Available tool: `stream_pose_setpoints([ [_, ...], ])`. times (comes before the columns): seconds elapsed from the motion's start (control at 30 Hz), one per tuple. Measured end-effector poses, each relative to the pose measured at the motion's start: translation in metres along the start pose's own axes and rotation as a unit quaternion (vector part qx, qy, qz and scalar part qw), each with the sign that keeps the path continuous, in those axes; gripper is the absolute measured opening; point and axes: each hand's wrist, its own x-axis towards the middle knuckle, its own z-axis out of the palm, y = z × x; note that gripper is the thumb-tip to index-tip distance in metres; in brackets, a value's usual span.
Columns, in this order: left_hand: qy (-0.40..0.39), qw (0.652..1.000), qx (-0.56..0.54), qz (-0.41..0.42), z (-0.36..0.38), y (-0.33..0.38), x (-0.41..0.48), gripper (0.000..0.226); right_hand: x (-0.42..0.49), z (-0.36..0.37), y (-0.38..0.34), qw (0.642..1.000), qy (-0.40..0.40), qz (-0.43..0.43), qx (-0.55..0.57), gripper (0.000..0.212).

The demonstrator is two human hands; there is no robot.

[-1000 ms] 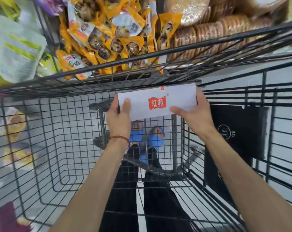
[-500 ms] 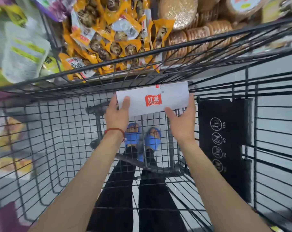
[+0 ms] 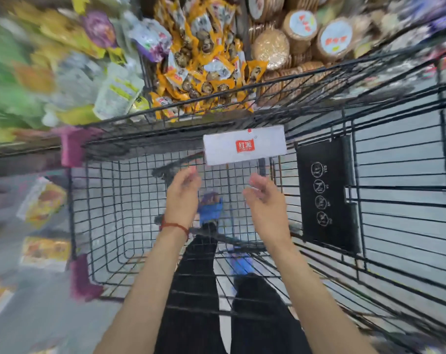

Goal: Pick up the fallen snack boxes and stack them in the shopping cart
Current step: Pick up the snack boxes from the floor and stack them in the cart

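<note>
1. Head view, my hands: my left grip (image 3: 184, 192) and right grip (image 3: 265, 198) hang over the basket of the shopping cart (image 3: 114, 200). Both are wide, with fingers loosely curved and palms turned toward each other, and they hold nothing. A red cord (image 3: 174, 226) circles my left wrist.
2. Head view, the thing: the white snack box (image 3: 244, 145) sits at 12 o'clock from both grips, apart from my fingertips, at the cart's far wire wall. Its broad face with the red logo is toward me and its long edge is level. I cannot tell whether it stands on the basket floor or leans on the wall.
3. Head view, how it handles: I judge it to be light, stiff cardboard with a smooth, slightly slick face. The flat panels could dent under a hard squeeze. I would take it by the two short ends, at 9 and 3 o'clock, with thumbs on the face and fingers behind.
4. Head view, what is left: blurred yellow-printed boxes on the floor (image 3: 41, 200) lie at 9 o'clock, outside the cart. They are likely similar light cartons, best pinched along the long edges.
5. Head view, surroundings: a shelf of yellow packets (image 3: 204, 60) is at 12 o'clock, and a black sign panel (image 3: 324, 195) is at 3.
</note>
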Motion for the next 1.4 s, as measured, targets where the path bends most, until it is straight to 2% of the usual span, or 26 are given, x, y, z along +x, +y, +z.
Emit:
stream_pose_setpoints([
  [0.1,0.017,1.0,-0.015,0.003,-0.02,-0.013,-0.039,0.018,-0.033,-0.008,-0.001,0.999,-0.026,-0.024,0.017,0.025],
  [0.27,0.022,0.996,-0.07,0.05,-0.043,-0.024,-0.113,0.014,-0.096,-0.014,-0.002,0.993,-0.077,-0.032,0.085,0.028],
  [0.4,0.048,0.991,-0.095,0.084,-0.068,-0.038,-0.175,0.017,-0.156,-0.01,-0.002,0.988,-0.129,-0.057,0.07,0.024],
  [0.63,0.092,0.977,-0.18,0.063,-0.134,-0.072,-0.271,0.021,-0.247,0.027,0.007,0.97,-0.233,-0.065,0.012,0.022],
  [0.83,0.172,0.95,-0.257,0.031,-0.214,-0.124,-0.314,0.019,-0.313,0.093,0.026,0.945,-0.314,-0.076,-0.058,0.022],
  [1.07,0.243,0.917,-0.317,0.007,-0.332,-0.198,-0.349,0.019,-0.404,0.209,0.052,0.917,-0.376,-0.075,-0.107,0.024],
  [1.27,0.284,0.9,-0.331,0.004,-0.429,-0.242,-0.366,0.017,-0.471,0.293,0.069,0.896,-0.412,-0.072,-0.145,0.024],
  [1.4,0.295,0.893,-0.34,-0.006,-0.478,-0.258,-0.363,0.015,-0.489,0.334,0.067,0.895,-0.413,-0.062,-0.155,0.024],
])
